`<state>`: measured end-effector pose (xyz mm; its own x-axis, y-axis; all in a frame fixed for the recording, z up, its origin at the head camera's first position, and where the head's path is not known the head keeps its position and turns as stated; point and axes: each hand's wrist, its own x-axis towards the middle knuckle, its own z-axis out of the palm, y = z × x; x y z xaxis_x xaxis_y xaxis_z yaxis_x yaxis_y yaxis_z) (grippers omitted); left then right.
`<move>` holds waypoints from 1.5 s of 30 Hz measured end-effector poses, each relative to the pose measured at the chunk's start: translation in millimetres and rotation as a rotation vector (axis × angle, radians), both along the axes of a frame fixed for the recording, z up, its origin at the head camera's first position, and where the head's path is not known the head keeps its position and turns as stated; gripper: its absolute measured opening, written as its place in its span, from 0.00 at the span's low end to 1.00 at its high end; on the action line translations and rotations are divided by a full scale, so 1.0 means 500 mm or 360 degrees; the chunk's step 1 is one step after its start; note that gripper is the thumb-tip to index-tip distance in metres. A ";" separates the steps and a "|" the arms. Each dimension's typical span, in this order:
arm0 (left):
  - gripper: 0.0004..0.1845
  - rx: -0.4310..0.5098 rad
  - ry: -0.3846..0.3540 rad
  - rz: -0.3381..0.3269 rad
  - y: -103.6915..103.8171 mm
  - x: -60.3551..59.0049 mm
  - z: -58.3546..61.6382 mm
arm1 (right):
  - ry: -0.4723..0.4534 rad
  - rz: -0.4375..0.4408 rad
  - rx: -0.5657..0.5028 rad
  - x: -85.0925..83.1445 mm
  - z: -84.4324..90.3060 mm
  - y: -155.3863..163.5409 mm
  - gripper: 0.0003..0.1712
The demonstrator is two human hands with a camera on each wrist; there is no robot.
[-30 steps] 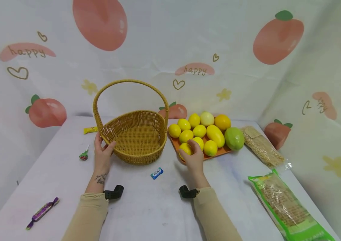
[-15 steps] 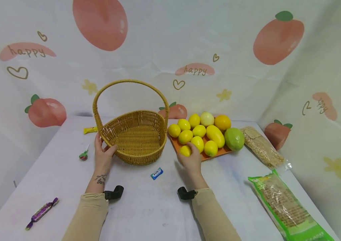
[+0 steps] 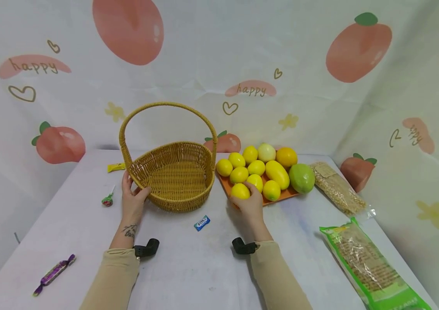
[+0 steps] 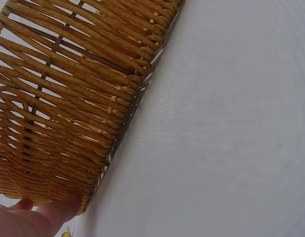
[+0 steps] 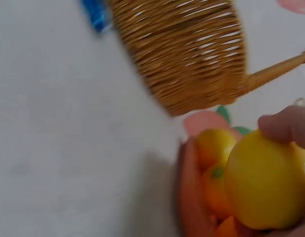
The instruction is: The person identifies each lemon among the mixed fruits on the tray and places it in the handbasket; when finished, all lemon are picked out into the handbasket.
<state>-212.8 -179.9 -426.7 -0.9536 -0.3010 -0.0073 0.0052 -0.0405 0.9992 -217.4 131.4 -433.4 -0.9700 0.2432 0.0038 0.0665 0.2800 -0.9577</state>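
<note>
On white table, right hand [image 3: 251, 206] fingers clamped on lemon [image 3: 240, 191], left hand [image 3: 132, 199] fingers gripping basket [image 3: 176, 174] rim

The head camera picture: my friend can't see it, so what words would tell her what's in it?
A person's right hand grips a yellow lemon at the near edge of an orange tray heaped with fruit, while the left hand holds the rim of an empty wicker basket. Wrapped sweets and two bags of noodles lie about the white table.

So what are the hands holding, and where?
The right hand grips a yellow lemon around its near side. The left hand holds the wicker basket by its rim.
</note>
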 end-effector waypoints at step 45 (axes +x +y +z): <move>0.43 0.0023 -0.0019 0.0113 0.007 0.005 0.000 | -0.0058 0.0987 -0.0118 -0.120 0.146 -0.386 0.37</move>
<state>-210.3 -176.4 -426.6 -0.9298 -0.3674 -0.0234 -0.0034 -0.0549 0.9985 -277.2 -61.7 -360.2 -0.9298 -0.3669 -0.0274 -0.0540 0.2099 -0.9762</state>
